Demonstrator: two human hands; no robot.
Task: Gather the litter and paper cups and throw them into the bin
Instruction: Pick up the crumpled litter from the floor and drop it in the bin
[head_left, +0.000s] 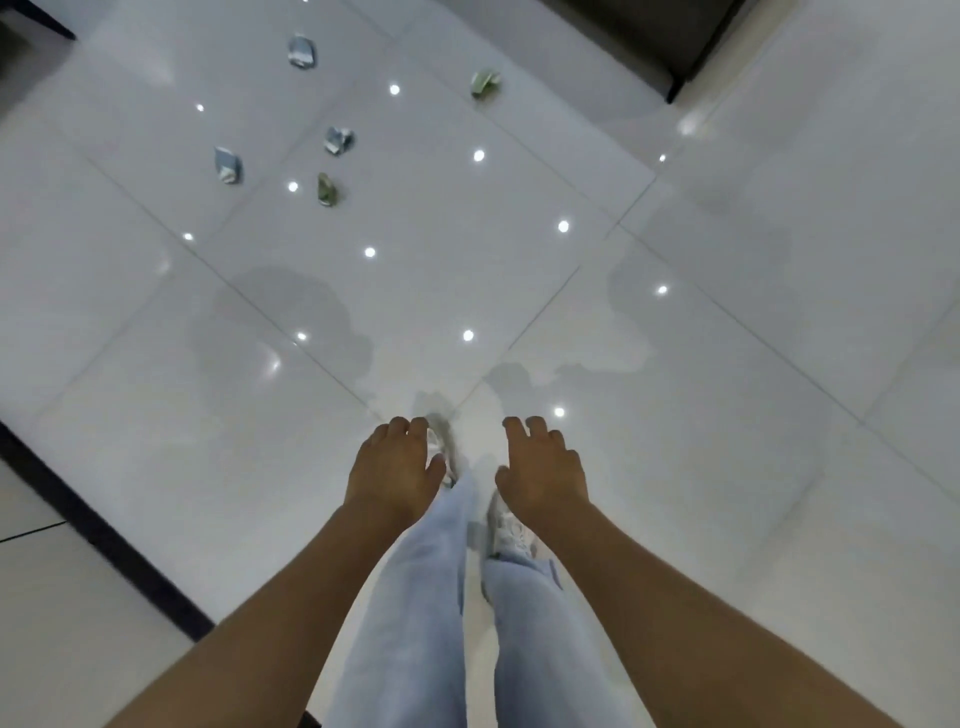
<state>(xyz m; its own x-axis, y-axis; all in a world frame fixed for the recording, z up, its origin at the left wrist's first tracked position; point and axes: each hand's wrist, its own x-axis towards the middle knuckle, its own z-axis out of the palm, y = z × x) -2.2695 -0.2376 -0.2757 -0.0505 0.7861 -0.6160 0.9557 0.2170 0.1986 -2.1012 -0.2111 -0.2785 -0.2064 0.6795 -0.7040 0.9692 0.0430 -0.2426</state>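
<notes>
I note the left hand (395, 467) with fingers loosely curled, holding nothing; the right hand (540, 467) is the same, empty. Both hang near, above the pale jeans (415, 597) and white shoes (511, 535). Five crumpled paper cups lie well apart on the far glossy tile floor (727, 364): three bluish (302, 51) (338, 140) (227, 165), two greenish (485, 83) (327, 190). I see a dark furniture edge (649, 36) at far right

Both bare forearms reach toward 12 o'clock, palms down. Left hand (396, 462) and right hand (540, 467): fingers loosely curled, empty.
</notes>
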